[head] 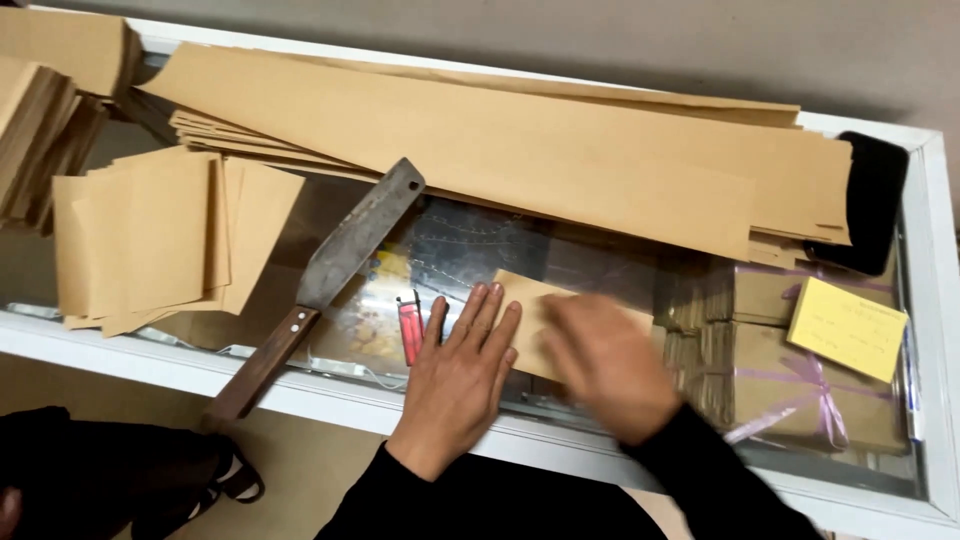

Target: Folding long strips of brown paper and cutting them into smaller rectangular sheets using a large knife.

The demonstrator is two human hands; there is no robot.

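A small brown paper sheet point(527, 292) lies on the glass top of a white-framed case point(330, 392). My left hand point(460, 375) rests flat with fingers spread on the sheet's left part. My right hand point(605, 365) is blurred and lies over the sheet's right part, palm down. Neither hand grips anything that I can see. A small red lighter point(410, 327) lies just left of my left hand.
A large knife with a wooden handle point(320, 280) lies diagonally at left. Long brown paper strips point(520, 140) stretch across the back. Cut brown sheets point(160, 235) are stacked at left. A black phone point(872, 200), a yellow note point(848, 327) and ribbon-tied bundles point(800, 395) sit at right.
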